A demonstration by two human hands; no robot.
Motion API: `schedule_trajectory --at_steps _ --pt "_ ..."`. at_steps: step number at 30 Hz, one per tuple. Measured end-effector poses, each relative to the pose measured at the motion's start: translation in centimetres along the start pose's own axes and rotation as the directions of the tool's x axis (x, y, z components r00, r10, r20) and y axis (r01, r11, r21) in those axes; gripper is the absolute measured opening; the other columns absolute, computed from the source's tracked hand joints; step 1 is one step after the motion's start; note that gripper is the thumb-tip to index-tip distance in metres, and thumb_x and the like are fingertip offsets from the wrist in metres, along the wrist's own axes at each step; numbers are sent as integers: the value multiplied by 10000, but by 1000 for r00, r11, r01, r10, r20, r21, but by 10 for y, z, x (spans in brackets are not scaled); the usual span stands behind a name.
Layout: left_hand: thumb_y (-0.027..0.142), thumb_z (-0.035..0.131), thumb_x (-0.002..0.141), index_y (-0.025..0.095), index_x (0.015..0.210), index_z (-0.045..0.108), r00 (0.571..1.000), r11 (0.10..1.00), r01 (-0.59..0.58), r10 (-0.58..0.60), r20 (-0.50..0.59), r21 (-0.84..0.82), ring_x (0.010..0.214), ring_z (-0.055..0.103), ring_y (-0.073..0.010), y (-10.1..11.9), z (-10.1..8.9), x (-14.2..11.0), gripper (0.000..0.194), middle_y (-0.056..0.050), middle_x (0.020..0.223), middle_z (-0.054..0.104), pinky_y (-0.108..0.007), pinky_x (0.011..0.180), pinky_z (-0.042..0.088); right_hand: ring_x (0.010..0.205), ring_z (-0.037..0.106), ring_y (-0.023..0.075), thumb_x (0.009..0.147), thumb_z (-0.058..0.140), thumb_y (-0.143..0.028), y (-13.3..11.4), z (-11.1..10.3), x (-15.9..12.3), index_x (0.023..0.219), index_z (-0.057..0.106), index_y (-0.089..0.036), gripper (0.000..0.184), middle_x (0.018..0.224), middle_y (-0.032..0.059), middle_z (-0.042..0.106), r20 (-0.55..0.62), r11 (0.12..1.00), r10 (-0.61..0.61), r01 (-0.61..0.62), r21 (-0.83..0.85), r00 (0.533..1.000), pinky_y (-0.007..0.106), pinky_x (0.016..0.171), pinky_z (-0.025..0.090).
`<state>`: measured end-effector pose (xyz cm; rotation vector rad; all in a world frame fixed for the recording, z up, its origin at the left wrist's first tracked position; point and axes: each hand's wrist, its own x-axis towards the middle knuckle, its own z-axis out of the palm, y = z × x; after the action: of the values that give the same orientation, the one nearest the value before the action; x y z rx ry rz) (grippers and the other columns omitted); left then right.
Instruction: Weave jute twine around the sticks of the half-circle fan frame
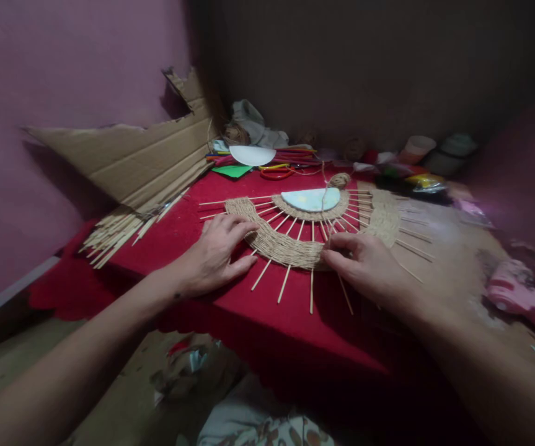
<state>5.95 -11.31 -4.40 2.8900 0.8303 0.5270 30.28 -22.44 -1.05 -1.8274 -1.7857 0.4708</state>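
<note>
A half-round weaving of twine and thin wooden sticks lies on the table, its sticks [312, 291] fanning out from a pale half-disc [311, 199]. A wide woven twine band [286, 246] arcs across the sticks, and a narrower one edges the half-disc. My left hand [216, 251] rests on the band's left part, fingers apart. At the band's lower middle, my right hand [364, 260] is closed in a pinch on the twine strand [323, 201]. That strand crosses the half-disc, near a small twine ball [340, 180] behind it. My right fingertips partly cover the band.
A bundle of sticks [113, 232] lies left beside torn cardboard [141, 158]. Behind the weaving are red-handled scissors [276, 173], a white half-disc [252, 155] and green paper [232, 171]. A pink glue gun [522, 297] lies right. Red cloth [258, 322] hangs over the front edge.
</note>
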Motion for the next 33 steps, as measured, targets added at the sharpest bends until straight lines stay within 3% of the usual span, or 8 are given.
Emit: schedule_trajectory --at_steps 5,9,16,20,24,26,29,33 --pt "456 534 834 162 1296 431 996 996 91 -91 9 -2 1173 399 -307 1 -2 -2 557 -156 1287 440 -521 991 366 547 517 144 760 470 -168 8 1 3 610 613 -193 209 556 29 594 -13 995 -49 48 -90 999 299 550 374" --pt "452 497 860 179 1261 469 995 995 96 -97 38 20 1224 374 -324 1 -1 -3 486 -162 1310 430 -547 999 361 570 519 157 776 470 -189 11 2 4 609 601 -192 212 575 38 600 -43 989 -44 38 -142 998 315 578 373" --pt "351 442 899 114 1233 494 1000 995 25 -24 -14 97 1191 419 -291 -1 -5 0 413 -187 1261 460 -476 997 400 568 505 137 786 496 -214 1 -3 7 592 573 -177 211 589 18 587 3 997 74 -74 30 997 279 545 360" --pt "265 417 900 114 1223 515 997 972 29 -10 -80 232 1141 458 -294 -18 -5 6 369 -189 1237 488 -481 962 419 569 507 130 781 508 -216 -5 3 16 618 605 -171 194 592 11 583 28 985 101 -104 138 994 266 544 368" --pt "257 428 891 154 1144 570 994 962 70 -46 -99 266 1062 504 -284 -41 -1 16 309 -160 1158 541 -483 898 455 554 473 121 766 528 -199 -9 12 21 604 587 -175 174 571 6 561 13 991 68 -69 114 998 265 541 357" --pt "275 438 889 168 1100 590 992 973 78 -55 -110 218 1032 521 -269 -44 -3 21 281 -140 1110 563 -472 882 465 567 484 122 775 517 -186 -10 15 21 613 592 -173 178 587 11 576 7 994 29 -29 101 1000 267 559 363" --pt "313 480 877 170 1062 613 995 998 38 -32 -96 60 1010 540 -239 -32 -11 29 269 -118 1080 581 -420 883 468 595 520 130 785 508 -171 -9 17 17 642 613 -167 178 620 21 606 -3 994 15 -15 107 1000 273 588 378" --pt "302 550 860 182 958 651 993 968 -59 81 84 -243 878 578 -163 -2 -22 43 185 -59 952 629 -305 795 479 618 539 135 791 519 -168 -7 18 13 659 620 -166 166 641 23 618 -15 992 6 -4 128 1000 278 615 390"
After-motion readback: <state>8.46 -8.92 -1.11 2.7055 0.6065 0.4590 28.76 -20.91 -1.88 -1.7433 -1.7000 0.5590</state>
